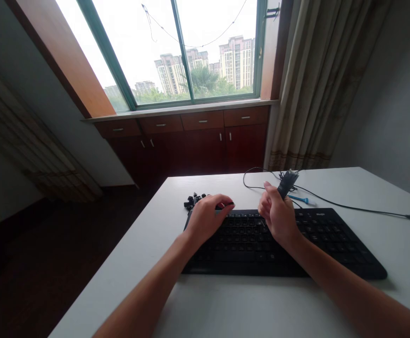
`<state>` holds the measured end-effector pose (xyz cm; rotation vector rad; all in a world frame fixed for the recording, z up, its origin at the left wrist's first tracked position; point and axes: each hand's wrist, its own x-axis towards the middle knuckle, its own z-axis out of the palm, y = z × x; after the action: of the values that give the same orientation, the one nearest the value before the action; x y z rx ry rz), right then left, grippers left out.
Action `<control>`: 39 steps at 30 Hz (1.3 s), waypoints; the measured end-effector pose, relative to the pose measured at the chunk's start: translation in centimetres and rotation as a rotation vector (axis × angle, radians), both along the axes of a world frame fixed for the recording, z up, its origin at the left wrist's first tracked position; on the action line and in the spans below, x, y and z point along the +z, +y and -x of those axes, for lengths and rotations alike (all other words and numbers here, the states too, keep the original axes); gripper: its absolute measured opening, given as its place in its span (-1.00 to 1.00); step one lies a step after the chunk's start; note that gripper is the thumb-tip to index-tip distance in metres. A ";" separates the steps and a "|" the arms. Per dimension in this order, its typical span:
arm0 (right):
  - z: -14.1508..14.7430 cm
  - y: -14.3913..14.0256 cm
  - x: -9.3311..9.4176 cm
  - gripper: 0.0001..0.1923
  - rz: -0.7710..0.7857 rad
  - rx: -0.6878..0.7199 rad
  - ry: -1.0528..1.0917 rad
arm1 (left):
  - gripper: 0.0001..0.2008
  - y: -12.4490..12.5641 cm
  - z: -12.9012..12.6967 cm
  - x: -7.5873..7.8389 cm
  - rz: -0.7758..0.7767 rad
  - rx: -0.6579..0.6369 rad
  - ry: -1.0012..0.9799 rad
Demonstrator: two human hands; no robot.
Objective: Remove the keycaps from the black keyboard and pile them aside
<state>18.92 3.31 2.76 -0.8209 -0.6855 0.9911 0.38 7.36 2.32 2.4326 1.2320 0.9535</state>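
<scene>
A black keyboard (pixel 254 267) lies on the white table, with many keycaps off its left and middle part. My left hand (pixel 206 213) is over its upper left edge, thumb and fingers pinched on a small black piece that looks like a keycap (pixel 230 203). Beside that hand, partly hidden by it, is a heap of loose black keycaps (pixel 191 201). My right hand (pixel 278 211), above the keyboard's middle, is closed round a black brush-like tool (pixel 288 182), which points up and away. Its lower end is hidden in the fist.
Behind my right hand lies a thin blue tool (pixel 300 199) with a pale tip. A black cable (pixel 352 206) runs across the back of the white table (pixel 247 305) to the right. Farther back stand a low red-brown cabinet (pixel 190 150) and a window.
</scene>
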 end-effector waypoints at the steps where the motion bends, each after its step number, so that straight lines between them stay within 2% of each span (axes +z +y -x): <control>1: 0.0 0.0 0.0 -0.44 0.003 0.011 -0.018 | -0.89 0.5 0.5 -0.1 -0.028 0.051 0.044; 6: 0.0 -0.2 0.1 -0.46 0.010 0.050 -0.061 | -0.88 1.9 1.8 -0.5 -0.053 0.114 0.114; 17: -0.3 0.0 0.5 -0.49 0.051 0.072 -0.054 | -0.83 2.0 2.1 -0.6 -0.094 0.150 0.156; 20: -0.5 0.1 0.7 -0.49 0.066 0.068 -0.051 | -0.83 1.0 1.0 -0.4 -0.108 0.062 0.132; 24: -0.9 0.5 0.6 -0.50 0.107 0.074 -0.063 | -0.83 -1.3 -0.9 -0.1 -0.133 -0.224 0.099; 27: -1.0 0.7 0.3 -0.50 0.124 0.073 -0.076 | -0.83 -2.7 -2.0 0.0 -0.112 -0.349 0.133; 39: -1.1 0.9 -0.1 -0.44 0.075 0.035 -0.098 | -0.78 -3.6 -2.6 -0.6 -0.071 -0.431 0.148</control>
<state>20.00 4.24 2.62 -0.9310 -0.7524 1.0182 2.96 3.79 1.68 2.7043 0.6702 0.7120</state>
